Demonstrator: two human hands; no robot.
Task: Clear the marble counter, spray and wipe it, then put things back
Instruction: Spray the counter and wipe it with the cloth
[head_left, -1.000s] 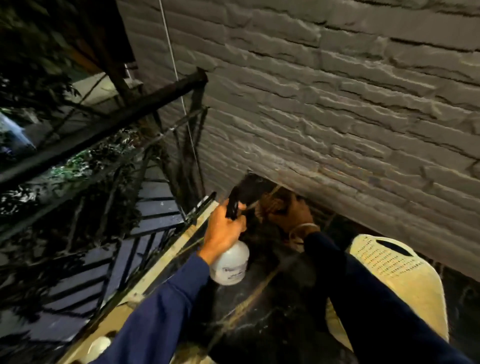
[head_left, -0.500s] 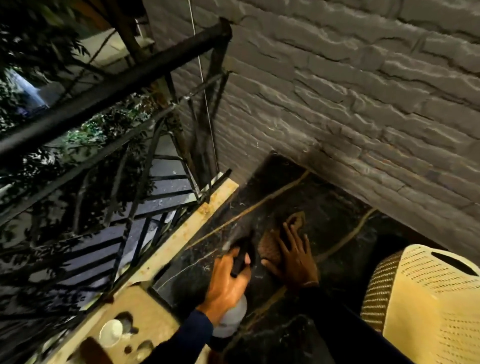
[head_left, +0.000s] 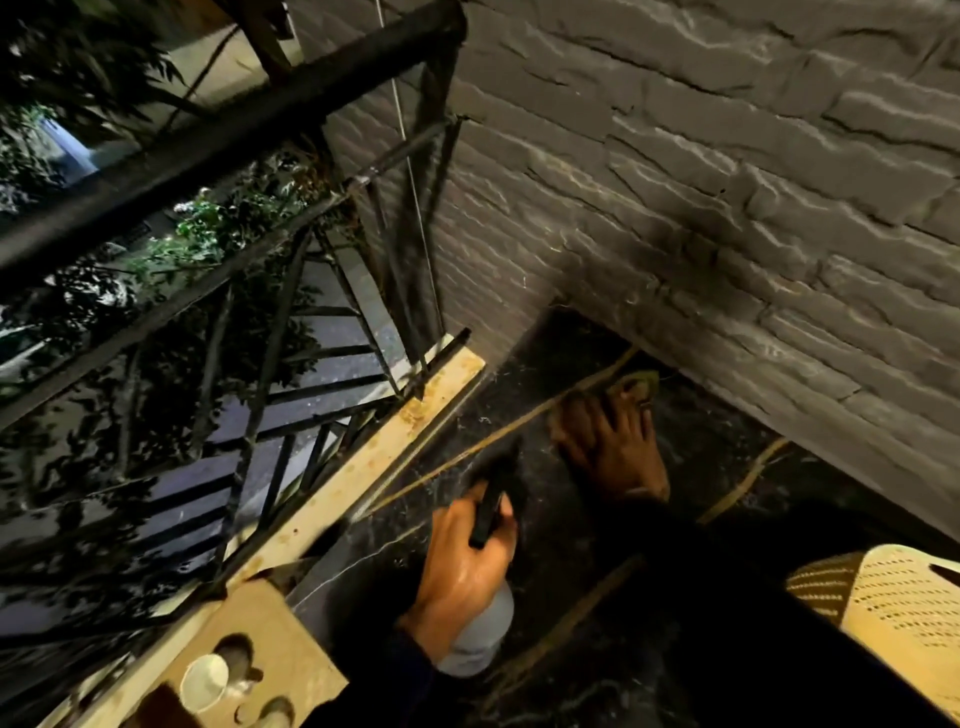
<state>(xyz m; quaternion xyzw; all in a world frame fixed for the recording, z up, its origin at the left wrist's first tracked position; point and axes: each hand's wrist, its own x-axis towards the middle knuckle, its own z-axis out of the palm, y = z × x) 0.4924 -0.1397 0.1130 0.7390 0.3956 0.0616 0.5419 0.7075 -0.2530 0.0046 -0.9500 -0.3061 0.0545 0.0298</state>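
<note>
Left hand (head_left: 462, 561) curled tight in a grip; right hand (head_left: 613, 447) flat, fingers spread — both arms extended.

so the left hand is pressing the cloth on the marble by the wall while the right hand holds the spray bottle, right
Not quite, the hands are swapped. In the head view the right hand presses the cloth on the marble counter by the wall, while the left hand holds the spray bottle.

The person wore long dark navy sleeves (head_left: 727, 597) reaching both wrists. The left hand (head_left: 462, 566) and right hand (head_left: 613, 447) were bare, without gloves.
</note>
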